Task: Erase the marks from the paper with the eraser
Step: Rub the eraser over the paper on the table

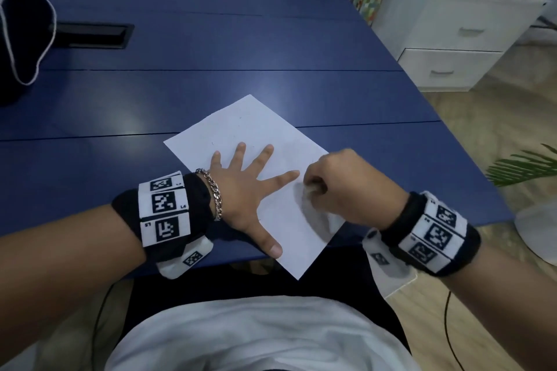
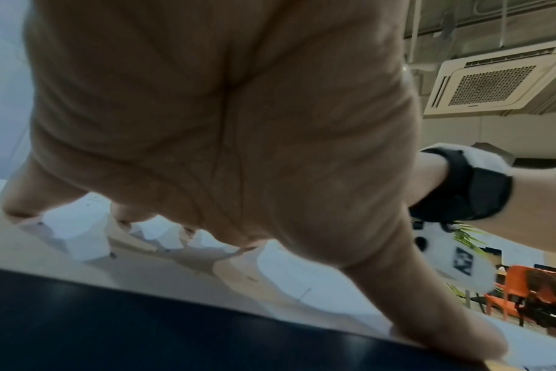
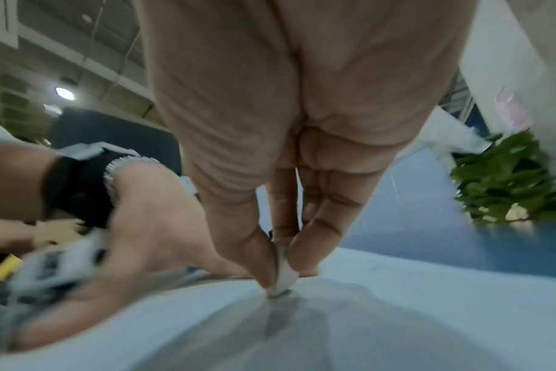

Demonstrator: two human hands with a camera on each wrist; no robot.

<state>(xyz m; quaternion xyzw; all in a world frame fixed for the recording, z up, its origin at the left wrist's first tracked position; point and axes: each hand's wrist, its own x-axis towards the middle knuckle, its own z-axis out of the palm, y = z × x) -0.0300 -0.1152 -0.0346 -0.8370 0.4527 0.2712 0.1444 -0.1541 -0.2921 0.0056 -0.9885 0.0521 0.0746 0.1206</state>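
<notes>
A white sheet of paper lies at an angle on the blue table, one corner hanging over the near edge. My left hand lies flat on the sheet with fingers spread, pressing it down; the left wrist view shows its fingertips on the paper. My right hand is at the sheet's right side, fingers curled. In the right wrist view its thumb and fingers pinch a small white eraser whose tip touches the paper. Faint small marks show on the sheet.
A dark cloth with a white cord lies at the table's far left, beside a black cable slot. White drawers stand past the right edge, and a green plant sits low on the right.
</notes>
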